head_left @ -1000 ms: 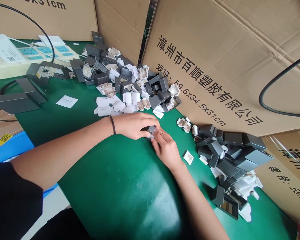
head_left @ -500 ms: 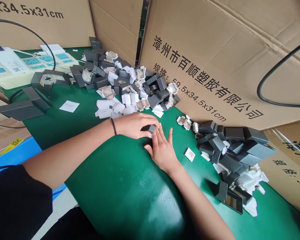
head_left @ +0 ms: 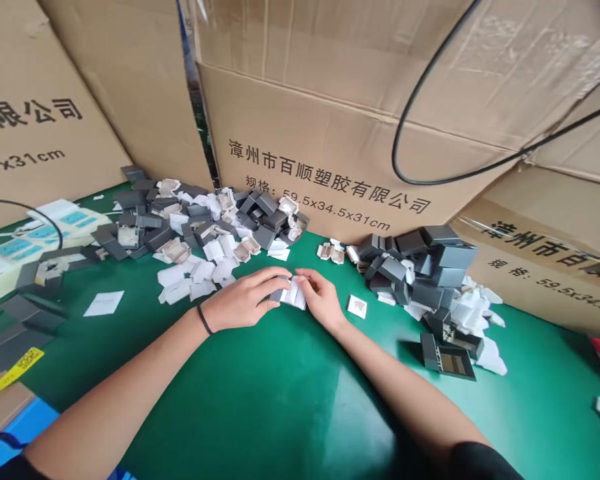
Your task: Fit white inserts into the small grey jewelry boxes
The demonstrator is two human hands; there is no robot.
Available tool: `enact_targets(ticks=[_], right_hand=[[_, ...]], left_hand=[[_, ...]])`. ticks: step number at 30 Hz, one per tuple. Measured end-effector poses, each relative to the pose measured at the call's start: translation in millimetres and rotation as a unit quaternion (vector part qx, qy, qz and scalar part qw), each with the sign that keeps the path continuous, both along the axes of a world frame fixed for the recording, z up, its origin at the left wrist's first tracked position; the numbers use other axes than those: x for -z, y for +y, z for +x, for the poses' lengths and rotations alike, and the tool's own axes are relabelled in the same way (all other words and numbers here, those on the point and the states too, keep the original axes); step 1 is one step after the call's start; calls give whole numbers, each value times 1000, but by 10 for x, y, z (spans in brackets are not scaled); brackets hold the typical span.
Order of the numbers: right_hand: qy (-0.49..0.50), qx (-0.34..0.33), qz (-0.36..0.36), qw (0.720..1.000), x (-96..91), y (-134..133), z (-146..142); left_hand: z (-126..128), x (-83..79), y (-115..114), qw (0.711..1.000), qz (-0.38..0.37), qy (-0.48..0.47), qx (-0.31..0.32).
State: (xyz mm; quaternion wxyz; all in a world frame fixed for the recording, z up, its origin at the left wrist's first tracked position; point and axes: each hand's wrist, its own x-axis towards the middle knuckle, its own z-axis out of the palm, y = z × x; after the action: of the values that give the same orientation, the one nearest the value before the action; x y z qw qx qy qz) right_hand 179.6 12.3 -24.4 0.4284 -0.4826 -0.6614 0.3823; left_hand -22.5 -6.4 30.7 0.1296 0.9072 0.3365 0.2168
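Note:
Over the middle of the green table, my left hand is closed around the left end of a small dark grey box. A white folded insert shows at the box's right side. My right hand pinches the right part of this white piece with bent fingers. Both hands are close together, and their fingers cover part of the box. Just right of my right hand lies a small white square piece, flat on the table.
Behind my hands is a heap of dark boxes and white inserts. Another heap of dark boxes lies to the right. A white card and a power strip are at left. Large cartons stand along the back, with a black cable hanging down.
My right hand has gone from flat with outstretched fingers to bent fingers gripping the white insert. More of the insert shows now. The camera view has turned to the right and up.

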Motion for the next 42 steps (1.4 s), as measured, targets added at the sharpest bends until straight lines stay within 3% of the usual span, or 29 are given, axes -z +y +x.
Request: enact_targets(ticks=[4,6,8,12,19,31,35,42], right_hand=[[-88,9,149,985,-69,-41,69],[-178,11,239,955,-95,-69,108],[-261,-14,282,923,-105,-85,131],[-333,-38,283,899,-90,-74,132],[-317,-17,274,908,-50,-39,124],[-307,-32,266,913,-78,-31,109],[-273,-25,262,925,-63,-23,99],[-246,-15,258,934,-15,-3,81]], left_hand=[[65,39,4,998,63,15,0],[91,77,7,996,86,20,-17],[115,131,10,995,89,12,-41],[155,235,21,993,88,-26,-74],[201,245,23,991,117,-17,-56],[246,214,-11,994,86,-11,-71],[228,187,15,994,81,25,-62],[259,77,11,975,156,148,-57]])
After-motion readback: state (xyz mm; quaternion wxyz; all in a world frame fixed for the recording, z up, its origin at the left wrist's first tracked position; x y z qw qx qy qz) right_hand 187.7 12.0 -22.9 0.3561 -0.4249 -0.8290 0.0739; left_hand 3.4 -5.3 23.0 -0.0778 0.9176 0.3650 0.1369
